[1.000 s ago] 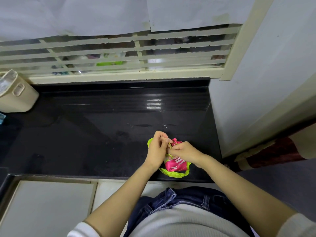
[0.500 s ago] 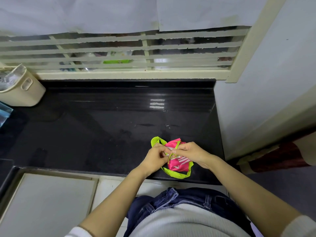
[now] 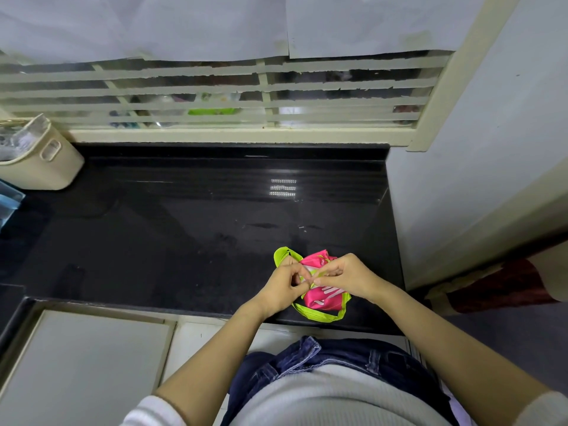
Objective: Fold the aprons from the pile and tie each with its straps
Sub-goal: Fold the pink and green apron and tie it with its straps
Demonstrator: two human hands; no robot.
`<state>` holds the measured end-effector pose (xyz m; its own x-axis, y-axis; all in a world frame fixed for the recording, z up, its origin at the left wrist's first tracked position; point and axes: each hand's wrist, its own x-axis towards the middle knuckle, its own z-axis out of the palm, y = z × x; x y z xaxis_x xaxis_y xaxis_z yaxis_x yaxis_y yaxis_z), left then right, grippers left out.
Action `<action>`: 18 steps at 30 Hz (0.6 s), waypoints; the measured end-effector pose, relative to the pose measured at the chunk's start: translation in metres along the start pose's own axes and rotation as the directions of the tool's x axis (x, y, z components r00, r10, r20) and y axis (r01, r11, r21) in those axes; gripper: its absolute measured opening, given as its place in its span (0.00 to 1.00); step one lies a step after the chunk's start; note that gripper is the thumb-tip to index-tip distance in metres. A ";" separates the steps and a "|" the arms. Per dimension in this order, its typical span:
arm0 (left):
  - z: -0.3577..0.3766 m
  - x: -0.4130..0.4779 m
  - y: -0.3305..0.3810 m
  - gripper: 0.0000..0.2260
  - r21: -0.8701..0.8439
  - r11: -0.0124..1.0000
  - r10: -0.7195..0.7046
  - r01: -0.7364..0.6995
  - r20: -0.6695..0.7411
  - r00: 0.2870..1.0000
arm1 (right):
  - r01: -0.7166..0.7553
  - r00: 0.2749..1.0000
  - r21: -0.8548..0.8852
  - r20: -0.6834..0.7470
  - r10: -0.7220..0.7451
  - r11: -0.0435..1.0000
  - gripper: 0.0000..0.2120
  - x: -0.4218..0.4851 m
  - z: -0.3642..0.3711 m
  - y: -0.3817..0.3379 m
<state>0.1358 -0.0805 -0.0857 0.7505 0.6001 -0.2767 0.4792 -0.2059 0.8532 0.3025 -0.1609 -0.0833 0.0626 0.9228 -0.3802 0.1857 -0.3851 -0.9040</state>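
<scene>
Pinch on strap (image 3: 287, 251); apron (image 3: 325, 298) half-hidden

The apron (image 3: 325, 298) is a small folded bundle of bright pink cloth with white stripes. It lies on the black desk (image 3: 184, 241) close to the near edge, toward the right end. Its lime-green straps (image 3: 319, 317) loop out at the far left and along the near side, and are pinched over the bundle's top by the left hand (image 3: 281, 289) and right hand (image 3: 344, 276).

Wall (image 3: 461, 195) stands just right of the apron (image 3: 322, 298); open counter (image 3: 184, 241) stretches left to the bin (image 3: 46, 161).
</scene>
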 end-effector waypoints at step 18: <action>0.003 -0.001 -0.012 0.13 -0.046 0.999 -0.011 0.006 -0.100 0.995 | 0.082 0.985 -0.596 -0.076 -0.158 0.799 0.06 -0.001 0.030 -0.008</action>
<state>0.1307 -0.0806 -0.0973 0.6963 0.6763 -0.2403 0.4622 -0.1663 0.8711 0.2720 -0.1597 -0.0816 0.1064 0.9704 -0.2168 0.7379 -0.2232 -0.6369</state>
